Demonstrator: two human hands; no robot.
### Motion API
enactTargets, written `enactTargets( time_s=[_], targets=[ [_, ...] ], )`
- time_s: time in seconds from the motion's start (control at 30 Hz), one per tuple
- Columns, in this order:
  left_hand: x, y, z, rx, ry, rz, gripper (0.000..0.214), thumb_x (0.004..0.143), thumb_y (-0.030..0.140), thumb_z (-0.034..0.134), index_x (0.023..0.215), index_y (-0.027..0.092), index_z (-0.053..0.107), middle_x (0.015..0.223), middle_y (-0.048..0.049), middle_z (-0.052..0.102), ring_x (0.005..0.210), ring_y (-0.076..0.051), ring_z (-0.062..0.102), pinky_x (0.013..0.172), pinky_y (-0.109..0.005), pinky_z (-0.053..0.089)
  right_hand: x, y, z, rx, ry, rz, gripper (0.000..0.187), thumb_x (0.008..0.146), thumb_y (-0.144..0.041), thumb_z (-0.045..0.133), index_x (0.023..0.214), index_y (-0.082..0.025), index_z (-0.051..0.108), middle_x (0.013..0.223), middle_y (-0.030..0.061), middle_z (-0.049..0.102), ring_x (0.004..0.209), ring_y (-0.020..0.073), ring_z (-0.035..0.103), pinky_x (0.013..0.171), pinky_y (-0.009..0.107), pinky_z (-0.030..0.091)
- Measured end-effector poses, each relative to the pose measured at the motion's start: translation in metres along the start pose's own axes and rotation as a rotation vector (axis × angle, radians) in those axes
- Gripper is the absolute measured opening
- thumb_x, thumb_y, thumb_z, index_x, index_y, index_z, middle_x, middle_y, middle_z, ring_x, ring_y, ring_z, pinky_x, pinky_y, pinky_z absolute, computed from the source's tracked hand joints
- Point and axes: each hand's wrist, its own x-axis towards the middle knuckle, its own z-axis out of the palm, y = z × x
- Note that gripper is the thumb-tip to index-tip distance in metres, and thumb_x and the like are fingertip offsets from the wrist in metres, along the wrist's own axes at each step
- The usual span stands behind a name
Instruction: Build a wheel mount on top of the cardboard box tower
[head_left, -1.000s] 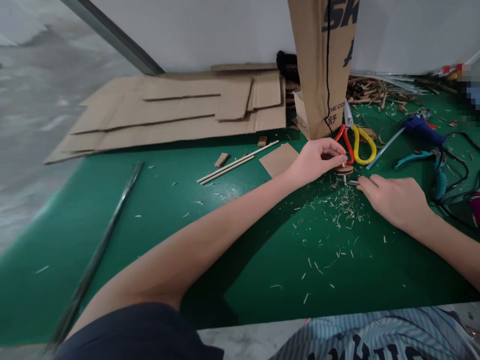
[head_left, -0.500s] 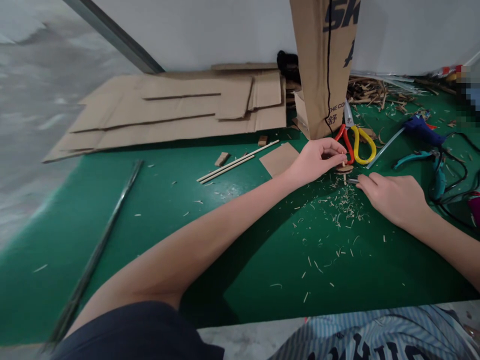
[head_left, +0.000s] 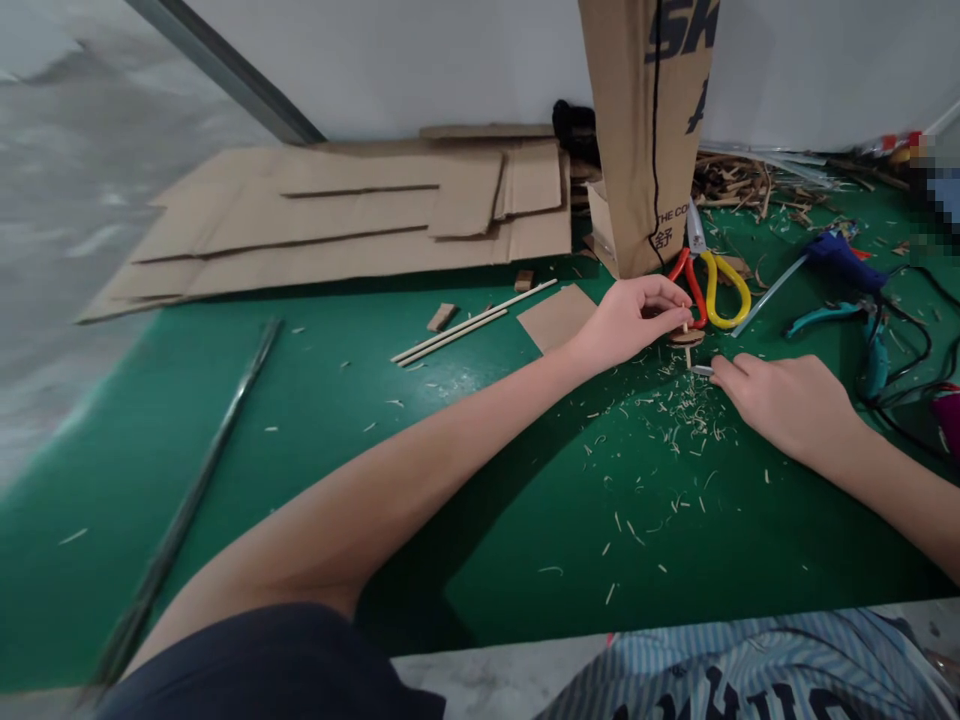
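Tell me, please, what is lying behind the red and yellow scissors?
Behind the scissors, a pile of wood shavings lies on the green mat; the upright cardboard sheet covers anything further left.

Center: matt raw-wood disc, shiny metal bit. 1 o'clock: scissors, glossy plastic handles, bare metal blade. 11 o'clock: rough matt corrugated cardboard. Underneath: smooth, faintly glossy green mat.

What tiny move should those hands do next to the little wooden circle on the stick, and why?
I think the right hand should gently bring its small metal blade to the thin wooden stick below the round wooden disc. The left hand seems to hold that piece steady, and the blade is already close beside it.
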Motion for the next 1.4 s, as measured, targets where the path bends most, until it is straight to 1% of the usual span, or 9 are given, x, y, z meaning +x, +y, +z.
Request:
enactTargets(
  time_s=[0.17,0.43,0.6,0.7,0.8,0.93,1.1,1.27,1.4],
  targets=[
    [0.001,-0.003,0.0,-0.027,-0.009,0.012,0.01,0.083,0.026,0.069,0.087,0.017,0.065,0.085,-0.0047,0.075,0.078,-0.014,0.071,0.071,-0.027,0.057,0.007,0.004,0.002,-0.033,0.069,0.06,0.031,0.1,-0.019,0.039,0.108,-0.018,0.069,0.074,0.0038,0.068,0.048,0.0131,0.05,0.051,0.032,0.009],
    [0.0,-0.001,0.0,-0.025,-0.01,-0.006,0.012,0.082,0.026,0.068,0.089,0.017,0.065,0.087,-0.0058,0.075,0.081,-0.015,0.071,0.073,-0.028,0.057,0.001,0.0,-0.008,-0.021,-0.048,-0.018,0.038,0.095,-0.009,0.04,0.124,-0.013,0.064,0.079,0.0057,0.069,0.051,0.0141,0.056,0.048,0.033,0.01],
    [0.001,-0.003,0.0,-0.036,-0.012,0.009,0.012,0.082,0.027,0.069,0.087,0.017,0.065,0.086,-0.0057,0.075,0.078,-0.015,0.071,0.072,-0.029,0.057,-0.004,-0.002,-0.006,-0.021,-0.047,0.007,0.031,0.099,-0.014,0.04,0.111,-0.015,0.068,0.073,0.0046,0.067,0.049,0.0134,0.055,0.049,0.034,0.009],
    [0.001,-0.004,0.0,-0.048,-0.015,-0.002,0.014,0.082,0.027,0.069,0.088,0.016,0.066,0.086,-0.0061,0.075,0.079,-0.015,0.071,0.073,-0.029,0.057,-0.006,-0.003,-0.002,-0.033,-0.004,0.021,0.03,0.1,-0.018,0.041,0.108,-0.016,0.07,0.071,0.0038,0.066,0.048,0.0134,0.055,0.049,0.033,0.008],
    [0.001,-0.003,0.0,-0.064,-0.016,-0.018,0.014,0.081,0.027,0.069,0.089,0.016,0.066,0.087,-0.0061,0.076,0.081,-0.015,0.071,0.075,-0.029,0.058,-0.003,-0.001,0.002,-0.019,0.069,0.041,0.032,0.102,-0.024,0.041,0.116,-0.02,0.07,0.073,0.0026,0.069,0.048,0.0127,0.054,0.049,0.032,0.009],
    [0.0,0.002,0.0,-0.098,-0.03,-0.032,0.013,0.082,0.027,0.067,0.088,0.016,0.066,0.086,-0.006,0.076,0.079,-0.015,0.072,0.075,-0.029,0.058,0.009,0.004,0.004,-0.004,0.072,0.089,0.034,0.103,-0.028,0.039,0.112,-0.021,0.071,0.075,0.002,0.069,0.047,0.0121,0.052,0.049,0.031,0.011],
    [-0.001,0.003,0.0,-0.093,-0.028,-0.048,0.013,0.084,0.027,0.065,0.089,0.015,0.065,0.087,-0.0071,0.076,0.081,-0.016,0.072,0.077,-0.03,0.058,0.01,0.002,0.003,-0.011,0.083,0.108,0.035,0.1,-0.021,0.04,0.12,-0.019,0.069,0.077,0.0032,0.07,0.047,0.0117,0.049,0.05,0.031,0.011],
    [-0.001,0.001,0.001,-0.08,-0.022,-0.027,0.015,0.084,0.028,0.064,0.091,0.015,0.065,0.088,-0.0075,0.076,0.081,-0.016,0.072,0.077,-0.03,0.059,-0.001,-0.004,0.002,-0.045,0.088,0.033,0.03,0.097,-0.015,0.044,0.109,-0.016,0.071,0.069,0.0023,0.065,0.046,0.0125,0.049,0.049,0.033,0.008],
    [-0.001,0.001,0.0,-0.076,-0.032,-0.022,0.015,0.085,0.028,0.064,0.09,0.014,0.066,0.088,-0.0077,0.076,0.081,-0.016,0.072,0.076,-0.029,0.059,0.0,0.0,0.005,-0.081,0.173,0.037,0.027,0.097,-0.017,0.046,0.108,-0.018,0.071,0.067,0.0007,0.063,0.045,0.0124,0.048,0.049,0.032,0.007]
  ],
)
